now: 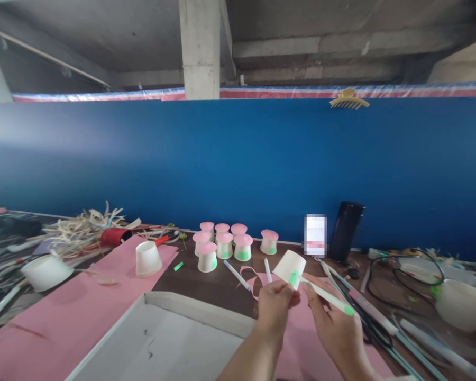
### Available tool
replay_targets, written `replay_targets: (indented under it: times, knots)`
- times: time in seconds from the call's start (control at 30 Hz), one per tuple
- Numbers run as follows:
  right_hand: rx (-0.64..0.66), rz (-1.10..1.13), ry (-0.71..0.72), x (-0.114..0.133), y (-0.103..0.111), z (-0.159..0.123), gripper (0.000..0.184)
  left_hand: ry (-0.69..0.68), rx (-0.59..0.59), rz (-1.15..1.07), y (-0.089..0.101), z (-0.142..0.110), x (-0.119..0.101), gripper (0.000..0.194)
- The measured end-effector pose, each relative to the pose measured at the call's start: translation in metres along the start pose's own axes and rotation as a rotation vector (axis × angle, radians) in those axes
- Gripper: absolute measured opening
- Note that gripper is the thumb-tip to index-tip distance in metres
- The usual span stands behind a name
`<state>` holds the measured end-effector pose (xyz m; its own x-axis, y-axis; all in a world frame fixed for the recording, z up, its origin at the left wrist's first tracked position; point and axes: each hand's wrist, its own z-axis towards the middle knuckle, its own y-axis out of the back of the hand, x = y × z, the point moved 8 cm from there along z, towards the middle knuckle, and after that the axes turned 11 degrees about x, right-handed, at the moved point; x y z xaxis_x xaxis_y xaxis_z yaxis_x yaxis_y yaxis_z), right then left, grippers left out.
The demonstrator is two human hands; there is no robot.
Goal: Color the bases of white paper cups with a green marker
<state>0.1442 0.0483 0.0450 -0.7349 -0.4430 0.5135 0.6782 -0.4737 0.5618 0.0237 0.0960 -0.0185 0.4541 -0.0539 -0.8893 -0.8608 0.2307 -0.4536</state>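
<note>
My left hand [275, 307] is closed on a white paper cup [289, 264], tilted in the air with a green patch on its side. A white marker with a green end [329, 297] is gripped in my right hand [333, 323], its tip touching or very close to the green patch. Beyond my hands, several upturned cups with pink paper discs on top [224, 239] stand grouped, some showing green marks. One more such cup [268, 242] stands apart to their right. A green marker cap [178, 266] lies on the dark table, near another marker [237, 275].
A plain upturned cup [148, 259] rests on pink paper [103, 296] at left. In front is a shallow white box lid [198, 304]. Paper strips [91, 230] are heaped at far left. A black cylinder [347, 231], cables and a white bowl [464, 304] occupy the right.
</note>
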Motion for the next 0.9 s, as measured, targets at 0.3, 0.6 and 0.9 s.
replay_targets:
  times: [0.3,0.6,0.9]
  knots:
    - [0.003,-0.045,-0.007,-0.002,0.001,0.001,0.033,-0.038,-0.02,0.322,0.001,-0.005,-0.016,0.022]
    - [0.063,-0.025,-0.079,0.003,0.002,0.003,0.034,-0.073,-0.027,0.431,0.0,-0.005,-0.021,0.023]
    - [-0.002,-0.116,-0.045,0.001,0.005,0.002,0.035,-0.068,-0.029,0.459,-0.001,-0.006,-0.018,0.02]
